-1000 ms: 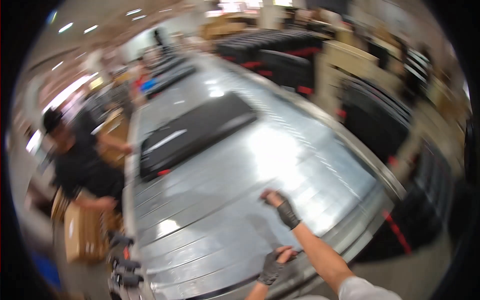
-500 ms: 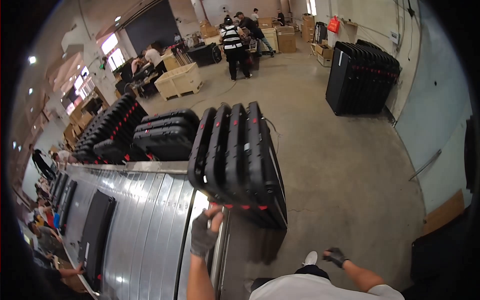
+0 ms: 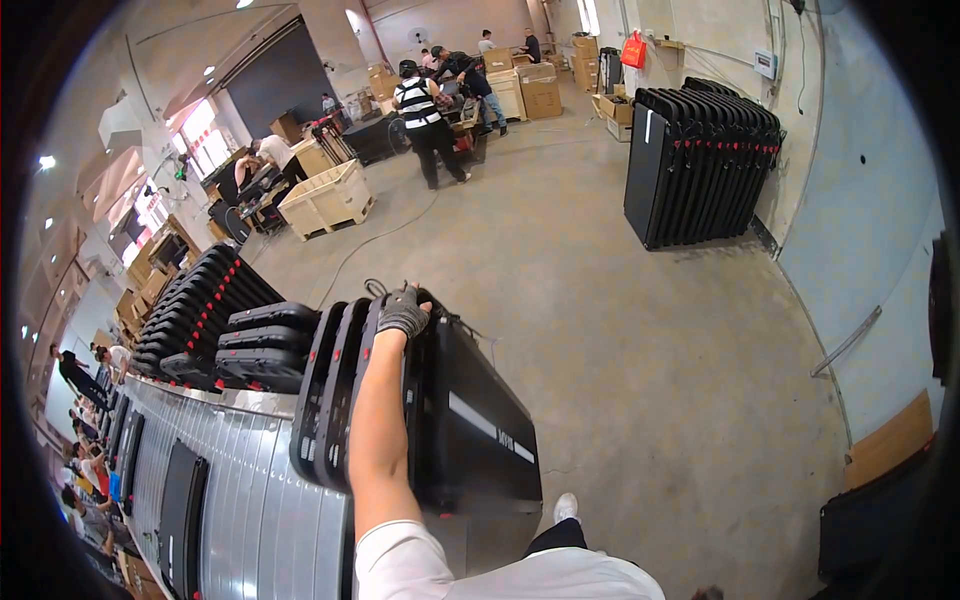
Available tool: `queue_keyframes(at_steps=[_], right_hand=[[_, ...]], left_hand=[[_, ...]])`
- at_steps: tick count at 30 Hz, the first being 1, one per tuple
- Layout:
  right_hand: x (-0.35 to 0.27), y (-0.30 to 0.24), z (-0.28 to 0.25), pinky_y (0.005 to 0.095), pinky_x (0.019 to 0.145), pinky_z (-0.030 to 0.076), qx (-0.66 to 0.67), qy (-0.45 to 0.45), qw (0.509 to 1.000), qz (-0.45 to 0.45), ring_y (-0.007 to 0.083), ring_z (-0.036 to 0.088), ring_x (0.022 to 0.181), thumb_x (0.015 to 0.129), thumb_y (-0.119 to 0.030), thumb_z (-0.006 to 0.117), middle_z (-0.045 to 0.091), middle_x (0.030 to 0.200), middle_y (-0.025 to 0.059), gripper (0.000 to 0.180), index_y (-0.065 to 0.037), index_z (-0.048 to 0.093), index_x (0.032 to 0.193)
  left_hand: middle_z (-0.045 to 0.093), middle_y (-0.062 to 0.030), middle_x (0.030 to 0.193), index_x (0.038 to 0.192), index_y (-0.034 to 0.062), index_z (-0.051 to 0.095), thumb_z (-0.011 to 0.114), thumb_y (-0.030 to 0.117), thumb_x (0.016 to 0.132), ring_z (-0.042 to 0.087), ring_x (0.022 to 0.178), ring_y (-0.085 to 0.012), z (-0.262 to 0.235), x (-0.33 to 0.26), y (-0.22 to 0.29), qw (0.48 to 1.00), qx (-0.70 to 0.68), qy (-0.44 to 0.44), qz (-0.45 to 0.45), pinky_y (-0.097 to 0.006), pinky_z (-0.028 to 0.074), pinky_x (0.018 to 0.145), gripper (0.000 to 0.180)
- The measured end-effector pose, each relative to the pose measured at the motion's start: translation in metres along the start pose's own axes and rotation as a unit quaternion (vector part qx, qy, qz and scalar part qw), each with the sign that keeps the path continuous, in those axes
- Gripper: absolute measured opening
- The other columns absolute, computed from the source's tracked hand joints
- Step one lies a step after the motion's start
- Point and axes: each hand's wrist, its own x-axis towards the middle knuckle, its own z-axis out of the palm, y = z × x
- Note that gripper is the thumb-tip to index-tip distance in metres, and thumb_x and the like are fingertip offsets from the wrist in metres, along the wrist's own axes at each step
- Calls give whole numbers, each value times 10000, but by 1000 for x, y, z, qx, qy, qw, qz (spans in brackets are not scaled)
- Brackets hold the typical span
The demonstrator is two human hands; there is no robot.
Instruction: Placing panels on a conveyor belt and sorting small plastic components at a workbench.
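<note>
My left arm reaches forward over a row of upright black slab-shaped units with rounded corners and red tabs. My left hand (image 3: 404,312), in a grey fingerless glove, is closed over the upper end of the rightmost black slab (image 3: 475,420). That slab shows a broad flat side with a white stripe. Several similar slabs (image 3: 325,385) stand just left of it, partly behind my forearm. A loose cable (image 3: 375,288) loops up beside my hand. At the bottom edge only a dark sliver of what seems to be my right hand (image 3: 708,593) shows; its fingers are hidden.
Left of me runs a shiny metal roller conveyor (image 3: 250,510), with a black slab (image 3: 183,520) lying on it. More slabs (image 3: 195,320) stand beyond. Another upright stack (image 3: 700,165) is by the right wall. Co-workers (image 3: 425,120) stand at the back near a wooden crate (image 3: 328,198).
My left hand has moved forward from beside the conveyor's edge onto the top of the rightmost slab. My right hand has dropped almost out of view. The view has shifted.
</note>
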Motion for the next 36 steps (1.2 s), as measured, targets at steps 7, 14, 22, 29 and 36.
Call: queue_keyframes(at_steps=[7,14,22,29,36], right_hand=[[-19,6,-19,356,530,561,139,5,964,227,264,678,667,853,-241,668,679,799,120,256,-46,644,1018],[248,-186,40,410,597,467,-364,-33,865,-344,265,631,610,891,-407,456,612,602,153,507,-5,619,629],[20,-605,355,388,1066,364,-172,-278,668,-668,351,456,1280,842,-402,674,477,1366,229,700,3,436,1363],[-91,-562,367,424,827,469,-369,-573,504,-530,337,622,921,862,-390,655,638,964,206,513,19,561,1156],[-139,-330,296,343,786,467,-227,-665,615,-357,238,591,909,929,-257,587,623,971,91,300,-41,585,1136]], left_hand=[[623,-242,1174,1088,17,682,548,232,808,601,1129,-357,56,105,-16,980,84,-163,-70,-422,495,944,378],[667,-216,1065,1041,58,679,571,212,772,637,1031,-368,3,34,80,987,99,-121,-20,-434,514,891,329],[610,-174,1002,1160,77,602,584,8,688,642,875,-365,-70,-191,166,999,35,-22,-13,-435,533,779,478],[568,-153,1006,1274,96,543,630,-3,592,621,849,-329,-107,-362,180,993,11,-16,-118,-415,508,713,695],[619,-168,982,1088,101,572,667,19,583,620,836,-370,-100,-525,144,966,42,57,-250,-449,490,718,521]])
